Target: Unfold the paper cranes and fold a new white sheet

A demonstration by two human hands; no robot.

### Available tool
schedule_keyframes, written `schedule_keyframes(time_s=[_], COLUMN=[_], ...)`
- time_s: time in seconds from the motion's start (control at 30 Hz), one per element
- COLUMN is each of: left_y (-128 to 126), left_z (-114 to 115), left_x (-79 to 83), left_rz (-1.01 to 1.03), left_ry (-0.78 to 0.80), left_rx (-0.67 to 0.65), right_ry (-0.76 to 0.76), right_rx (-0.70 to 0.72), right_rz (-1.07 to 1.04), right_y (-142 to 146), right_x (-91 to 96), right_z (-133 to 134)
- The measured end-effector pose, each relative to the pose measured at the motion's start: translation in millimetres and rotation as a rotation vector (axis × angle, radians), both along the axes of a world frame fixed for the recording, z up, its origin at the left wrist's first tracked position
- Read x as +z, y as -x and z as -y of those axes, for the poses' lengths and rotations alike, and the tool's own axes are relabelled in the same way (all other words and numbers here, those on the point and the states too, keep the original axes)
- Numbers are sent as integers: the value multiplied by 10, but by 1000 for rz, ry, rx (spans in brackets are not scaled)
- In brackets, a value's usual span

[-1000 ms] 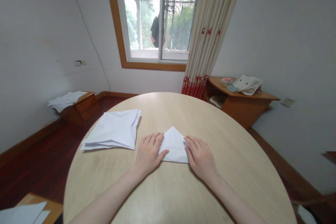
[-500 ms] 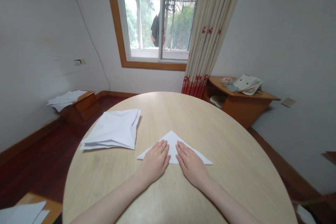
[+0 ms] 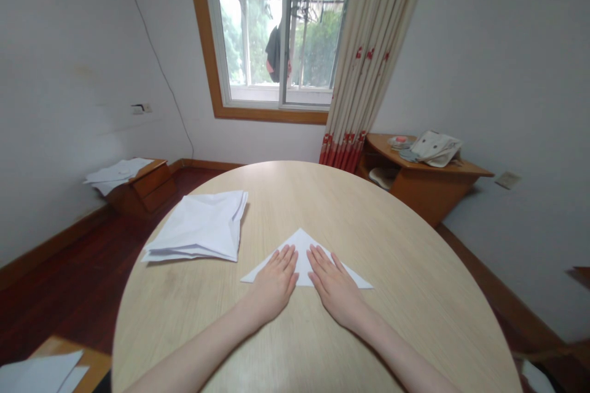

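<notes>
A white sheet of paper folded into a triangle (image 3: 302, 261) lies flat on the round wooden table (image 3: 396, 245), its point facing away from me. My left hand (image 3: 275, 279) rests flat on its left half, fingers stretched out. On the right half lies my right hand (image 3: 334, 285), also flat, with its fingers a little apart. Both hands cover parts of the triangle; a strip between them and the two outer corners show.
A stack of folded white paper (image 3: 198, 227) sits at the table's left. Beyond stand a small drawer cabinet (image 3: 150, 187) with papers and a corner cabinet (image 3: 415, 190) carrying a cloth bag (image 3: 436, 148). More white sheets (image 3: 43, 374) lie at the lower left.
The fingers of my right hand have spread slightly on the paper. My left hand and the triangle stay almost where they were.
</notes>
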State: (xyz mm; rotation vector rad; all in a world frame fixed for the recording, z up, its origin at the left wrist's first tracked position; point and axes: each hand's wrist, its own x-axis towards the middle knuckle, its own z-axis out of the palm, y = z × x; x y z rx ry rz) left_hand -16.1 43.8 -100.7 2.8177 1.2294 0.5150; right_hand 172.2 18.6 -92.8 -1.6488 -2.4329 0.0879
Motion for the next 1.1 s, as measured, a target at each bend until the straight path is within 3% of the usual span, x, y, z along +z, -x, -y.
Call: schedule_keyframes(time_s=[0.37, 0.67, 0.83, 1.1], left_y=[44, 170, 206, 267], left_z=[9, -22, -67, -163], left_x=[74, 270, 259, 228], left_rz=[-39, -61, -16, 69], left_ry=[89, 176, 204, 268], left_rx=[17, -65, -68, -106], right_ry=[59, 156, 214, 155], right_rx=[9, -38, -90, -109], right_rz=[15, 45, 70, 49], right_y=[-64, -143, -186, -344], right_x=[64, 185, 198, 90], right_z=[17, 46, 31, -21])
